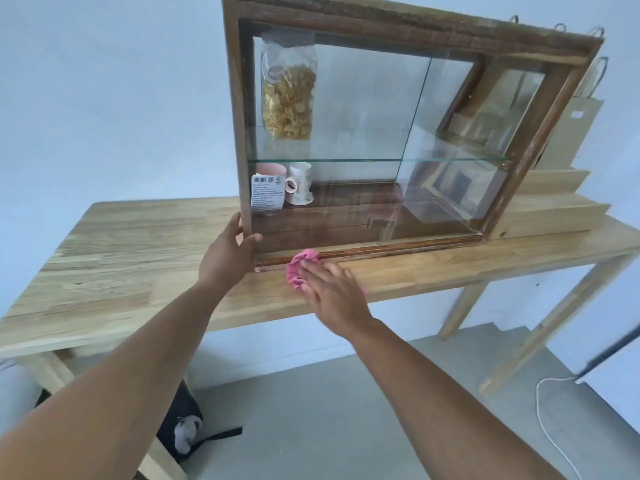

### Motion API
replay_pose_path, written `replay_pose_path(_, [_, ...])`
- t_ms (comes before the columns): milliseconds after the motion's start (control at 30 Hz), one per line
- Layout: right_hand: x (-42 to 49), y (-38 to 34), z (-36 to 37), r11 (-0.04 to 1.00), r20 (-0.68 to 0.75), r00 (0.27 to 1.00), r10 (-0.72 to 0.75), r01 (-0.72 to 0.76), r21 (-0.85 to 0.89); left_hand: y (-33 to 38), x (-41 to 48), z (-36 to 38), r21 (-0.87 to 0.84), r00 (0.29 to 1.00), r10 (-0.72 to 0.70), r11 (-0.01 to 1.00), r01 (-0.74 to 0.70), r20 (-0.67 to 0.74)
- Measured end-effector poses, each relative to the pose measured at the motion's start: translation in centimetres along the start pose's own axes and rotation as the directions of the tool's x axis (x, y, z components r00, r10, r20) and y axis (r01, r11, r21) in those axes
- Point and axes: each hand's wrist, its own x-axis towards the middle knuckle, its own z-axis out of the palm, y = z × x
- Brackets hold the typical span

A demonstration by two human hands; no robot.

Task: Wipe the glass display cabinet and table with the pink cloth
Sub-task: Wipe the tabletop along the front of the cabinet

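Pink cloth (300, 271) lies bunched under my right hand (334, 294), fingers spread flat and pressing it onto the tabletop (138, 244) against the front bottom rail of the glass display cabinet (363, 251), near its left corner. My left hand (228, 254) is open, thumb and fingers bracing the cabinet's lower left corner post. A white label (267, 192) with barcodes hangs on the pink mug (272, 169); its print is too small to read.
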Motion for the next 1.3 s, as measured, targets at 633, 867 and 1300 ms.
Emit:
replay_pose_path(633, [-6.9,22.4,-6.5,0.955,0.158,0.942,0.295,-0.286,-0.077,7.6,-4.0,17.8,0.382,0.855,0.51,0.775,-0.503,0.091])
replay_pose_path(867, [-10.0,35.4,-9.7,0.757,0.0,0.777,0.629,-0.613,-0.227,8.0,-3.7,19.4,0.507,0.802,0.598,0.691,-0.515,-0.001])
replay_pose_path(1300, [-8.6,22.5,-6.5,0.992,0.084,0.989,0.123,-0.124,0.001,7.4,-5.0,19.9,0.596,0.863,0.496,0.723,-0.349,-0.095])
